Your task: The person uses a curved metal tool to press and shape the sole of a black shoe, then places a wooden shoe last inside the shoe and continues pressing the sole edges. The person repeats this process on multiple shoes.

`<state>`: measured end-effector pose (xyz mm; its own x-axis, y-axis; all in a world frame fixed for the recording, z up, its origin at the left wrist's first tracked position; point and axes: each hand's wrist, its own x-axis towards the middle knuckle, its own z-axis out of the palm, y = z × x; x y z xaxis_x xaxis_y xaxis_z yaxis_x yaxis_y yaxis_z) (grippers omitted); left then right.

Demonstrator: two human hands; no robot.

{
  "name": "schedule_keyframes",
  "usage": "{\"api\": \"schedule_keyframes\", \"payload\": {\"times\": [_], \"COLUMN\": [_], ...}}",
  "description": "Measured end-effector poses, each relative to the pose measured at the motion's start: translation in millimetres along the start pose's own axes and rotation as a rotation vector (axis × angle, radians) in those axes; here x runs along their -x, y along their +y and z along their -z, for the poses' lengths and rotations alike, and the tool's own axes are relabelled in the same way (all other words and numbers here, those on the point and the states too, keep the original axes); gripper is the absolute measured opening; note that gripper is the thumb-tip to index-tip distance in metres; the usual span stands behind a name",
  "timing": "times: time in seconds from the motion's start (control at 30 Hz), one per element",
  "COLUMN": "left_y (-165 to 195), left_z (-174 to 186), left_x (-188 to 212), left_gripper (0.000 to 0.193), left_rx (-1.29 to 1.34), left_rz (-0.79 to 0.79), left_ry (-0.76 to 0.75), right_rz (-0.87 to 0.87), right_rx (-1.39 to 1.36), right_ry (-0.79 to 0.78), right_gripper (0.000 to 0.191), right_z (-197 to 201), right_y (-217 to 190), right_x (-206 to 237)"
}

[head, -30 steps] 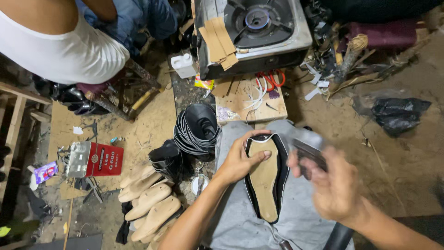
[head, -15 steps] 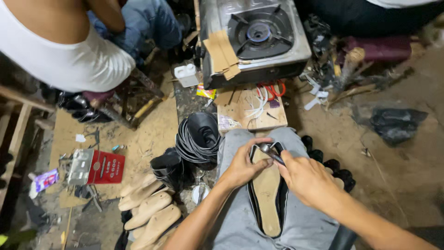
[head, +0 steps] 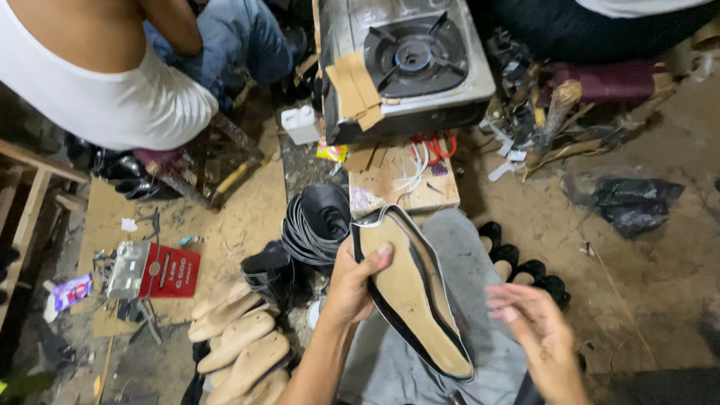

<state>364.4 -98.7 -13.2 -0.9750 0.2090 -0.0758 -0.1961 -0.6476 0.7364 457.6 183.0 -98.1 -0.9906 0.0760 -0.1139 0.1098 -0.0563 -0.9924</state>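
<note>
While the left hand [head: 351, 281] grips the shoe last with its black upper [head: 411, 292] by the edge near the toe, thumb laid over the tan sole face, fingers wrapped behind, the piece sits tilted over the grey-trousered lap [head: 465, 247], just this side of the gas stove [head: 409, 60]. Right hand [head: 536, 334] hovers apart from it, on the far side from the stack of black soles [head: 315, 221], fingers loosely spread, holding nothing, slightly blurred.

Handling judgement: last looks rigid and solid, moderate weight, fine for a one-hand hold. Black upper edge folded over the sole rim looks thin, soft, maybe glossy, so could slip or peel if pinched there. Better hold seems across the waist or heel, palm under, thumb on the flat tan face. Pointed toe is narrow, poor grip.

Around the stove: cardboard piece with white cord and red-handled scissors [head: 431, 146] right in front of it, white plastic bottle [head: 302, 124] beside its corner, pale bare lasts [head: 240, 341] well toward the camera from it, red box [head: 169, 271] near those. Another person in a white top [head: 112, 82] sits off to the stove's side. Black bag [head: 634, 202] on the opposite side.
</note>
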Motion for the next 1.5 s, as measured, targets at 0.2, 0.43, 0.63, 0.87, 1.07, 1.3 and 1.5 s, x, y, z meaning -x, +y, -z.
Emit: {"api": "schedule_keyframes", "payload": {"times": [0.2, 0.43, 0.63, 0.87, 1.07, 1.3, 1.5], "left_y": [5.2, -32.8, -31.3, -20.2, -29.1, -47.2, -60.4], "left_z": [-47.1, -28.7, 6.3, 18.5, 16.6, -20.6, -11.4], "left_x": [-11.9, 1.8, -30.4, -40.8, -18.0, 78.2, 113.8], "left_gripper": [0.062, 0.064, 0.048, 0.043, 0.046, 0.089, 0.081], "left_rx": [-0.172, -0.289, 0.117, 0.242, 0.173, 0.069, 0.082], "left_rz": [-0.385, -0.264, 0.042, 0.184, 0.127, 0.099, 0.292], "left_ry": [0.116, 0.007, 0.157, 0.252, 0.124, -0.146, 0.052], "right_rz": [-0.293, 0.506, 0.237, 0.094, -0.003, -0.251, -0.362], "right_rx": [-0.679, 0.468, -0.089, -0.056, -0.085, -0.511, -0.47], "right_ry": [0.19, 0.049, -0.081, -0.082, -0.086, -0.019, 0.043], "right_gripper": [0.053, 0.069, 0.048, 0.042, 0.042, 0.034, 0.019], "right_z": [-26.7, -45.6, -59.2, -69.1, -61.2, -26.6, -9.1], "right_y": [-0.2, -67.2, -99.1, -80.6, -69.1, -27.4, 7.9], "right_x": [14.1, 20.2, 6.8, 2.0, -8.1, -5.6, 18.9]}}
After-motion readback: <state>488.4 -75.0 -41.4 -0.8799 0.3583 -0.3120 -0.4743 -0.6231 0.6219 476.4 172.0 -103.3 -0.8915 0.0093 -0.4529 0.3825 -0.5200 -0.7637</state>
